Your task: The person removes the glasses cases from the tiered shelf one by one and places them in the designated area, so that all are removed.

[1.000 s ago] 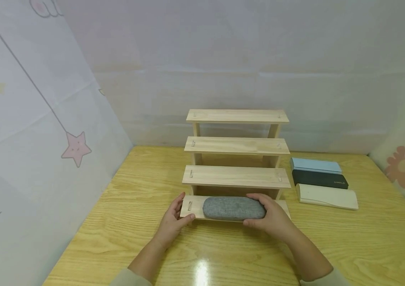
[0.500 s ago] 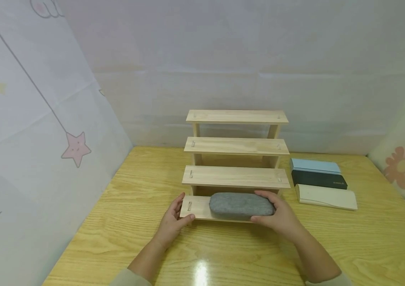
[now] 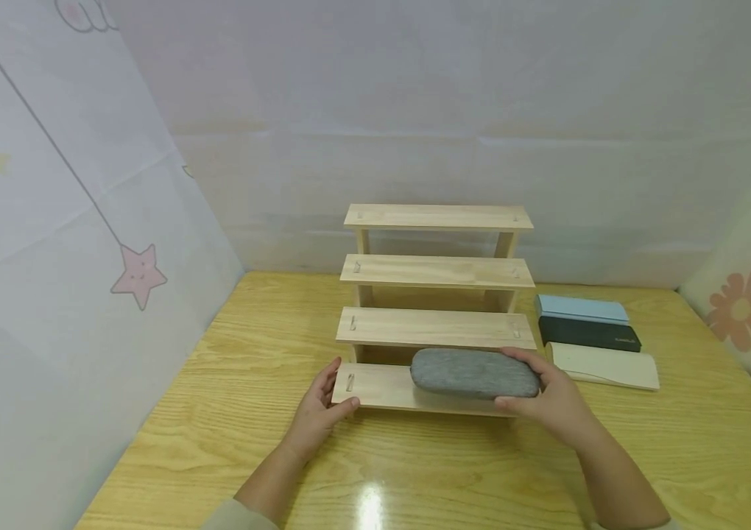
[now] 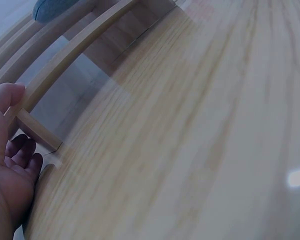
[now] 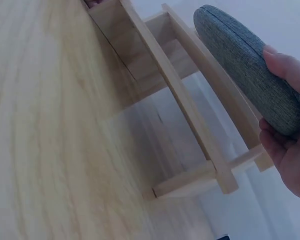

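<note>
In the head view my right hand [image 3: 557, 401] grips the right end of a grey fabric glasses case [image 3: 475, 373], thumb in front and fingers behind. The right wrist view has this glasses case [image 5: 247, 67] raised above the lowest board, with a gap between them. A stepped wooden display rack [image 3: 375, 386] with several boards stands on the table. My left hand [image 3: 314, 412] holds the left end of its lowest board. Seen from the left wrist, the thumb lies on the board's edge [image 4: 55, 75] and the fingers curl below, beside the rack's leg.
Right of the rack, a light blue case [image 3: 584, 308], a dark green case [image 3: 587, 333] and a cream case [image 3: 604, 364] lie in a row on the wood-grain table [image 3: 216, 412]. A pale printed cloth [image 3: 442, 110] hangs behind and at both sides.
My right hand has lifted the grey glasses case off the lowest board and carried it to the right. My left hand has stayed at the board's left end.
</note>
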A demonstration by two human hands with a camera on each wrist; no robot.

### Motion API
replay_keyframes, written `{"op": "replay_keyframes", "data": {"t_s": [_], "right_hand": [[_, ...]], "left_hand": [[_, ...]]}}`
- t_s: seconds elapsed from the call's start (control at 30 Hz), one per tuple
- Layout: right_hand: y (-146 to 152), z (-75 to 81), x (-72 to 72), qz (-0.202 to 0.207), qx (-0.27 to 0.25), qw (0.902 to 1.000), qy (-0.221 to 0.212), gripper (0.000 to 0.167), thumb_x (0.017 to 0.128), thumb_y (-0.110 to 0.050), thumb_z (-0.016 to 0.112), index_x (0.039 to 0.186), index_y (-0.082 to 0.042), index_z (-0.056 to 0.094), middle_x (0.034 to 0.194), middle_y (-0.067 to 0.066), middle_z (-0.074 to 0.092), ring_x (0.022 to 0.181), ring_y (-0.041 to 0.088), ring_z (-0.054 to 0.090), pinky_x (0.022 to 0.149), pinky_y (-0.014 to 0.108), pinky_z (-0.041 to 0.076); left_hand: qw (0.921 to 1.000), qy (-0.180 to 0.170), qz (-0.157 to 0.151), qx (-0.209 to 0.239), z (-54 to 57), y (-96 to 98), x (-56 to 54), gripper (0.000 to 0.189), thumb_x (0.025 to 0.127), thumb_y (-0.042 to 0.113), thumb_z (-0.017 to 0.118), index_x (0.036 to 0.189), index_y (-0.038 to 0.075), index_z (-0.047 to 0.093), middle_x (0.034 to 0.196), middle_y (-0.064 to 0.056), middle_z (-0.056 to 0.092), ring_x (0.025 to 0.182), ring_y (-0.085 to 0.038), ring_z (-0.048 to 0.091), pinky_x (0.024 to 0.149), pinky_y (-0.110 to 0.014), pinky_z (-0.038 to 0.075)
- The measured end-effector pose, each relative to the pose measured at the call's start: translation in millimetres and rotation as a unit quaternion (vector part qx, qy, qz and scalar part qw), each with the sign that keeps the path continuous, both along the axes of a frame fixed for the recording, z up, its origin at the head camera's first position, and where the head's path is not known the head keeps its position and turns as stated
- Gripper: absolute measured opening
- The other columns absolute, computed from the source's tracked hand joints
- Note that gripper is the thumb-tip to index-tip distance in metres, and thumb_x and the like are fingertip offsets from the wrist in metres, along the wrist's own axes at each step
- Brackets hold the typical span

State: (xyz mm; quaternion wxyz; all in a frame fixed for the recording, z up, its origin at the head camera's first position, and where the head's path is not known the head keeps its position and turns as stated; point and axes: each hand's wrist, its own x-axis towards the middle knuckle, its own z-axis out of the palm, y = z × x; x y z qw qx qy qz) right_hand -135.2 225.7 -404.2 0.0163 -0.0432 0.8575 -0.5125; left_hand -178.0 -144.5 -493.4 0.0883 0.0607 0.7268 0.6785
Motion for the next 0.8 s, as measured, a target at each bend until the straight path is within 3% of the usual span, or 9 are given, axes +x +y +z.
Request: {"op": "replay_keyframes", "data": {"t_s": [0.07,0.3,0.5,0.7,0.8], "right_hand": [[5.0,2.1,0.9,-0.002,0.005,0.9999,0.01,0.079,0.079,-0.022,0.083,0.146,-0.013,0.043,0.148,0.023,0.04,0.128,0.043,0.045,0.096,0.049,0.048],[22.6,6.9,3.8,-0.018,0.003,0.9996,0.023,0.08,0.081,-0.02,0.081,0.148,-0.01,0.039,0.153,0.02,0.034,0.13,0.039,0.042,0.084,0.011,0.045],[37.5,9.8,5.3,-0.035,-0.006,0.9991,0.023,0.079,0.084,-0.02,0.078,0.15,-0.01,0.036,0.152,0.019,0.032,0.127,0.036,0.044,0.08,0.01,0.048],[52.3,12.3,8.8,-0.064,0.002,0.9976,0.027,0.077,0.086,-0.02,0.077,0.151,-0.019,0.037,0.15,0.018,0.032,0.109,-0.006,0.045,0.078,0.009,0.048],[60.4,12.1,10.4,-0.075,0.0,0.9967,0.032,0.075,0.087,-0.018,0.076,0.151,-0.024,0.037,0.148,0.02,0.032,0.103,-0.013,0.043,0.076,0.01,0.049]], "left_hand": [[1.0,-0.001,-0.001,0.001,-0.3,-0.1,-0.1,0.084,0.089,0.02,0.072,0.156,0.017,0.022,0.161,-0.016,0.023,0.148,-0.037,0.022,0.116,-0.057,0.027],[1.0,-0.001,-0.002,-0.002,0.3,-0.1,0.2,0.085,0.089,0.02,0.072,0.156,0.017,0.022,0.162,-0.016,0.021,0.148,-0.038,0.02,0.116,-0.058,0.027],[1.0,-0.005,0.0,-0.003,0.2,-0.1,-0.3,0.086,0.088,0.02,0.073,0.157,0.017,0.021,0.162,-0.016,0.021,0.147,-0.039,0.022,0.114,-0.057,0.03],[1.0,-0.006,0.0,-0.006,0.3,-0.1,-0.2,0.085,0.088,0.021,0.073,0.156,0.018,0.022,0.161,-0.016,0.023,0.146,-0.039,0.026,0.113,-0.054,0.034],[1.0,-0.007,-0.002,-0.004,1.2,-0.3,-0.3,0.085,0.088,0.021,0.073,0.156,0.02,0.022,0.162,-0.016,0.021,0.147,-0.039,0.023,0.115,-0.055,0.031]]}}
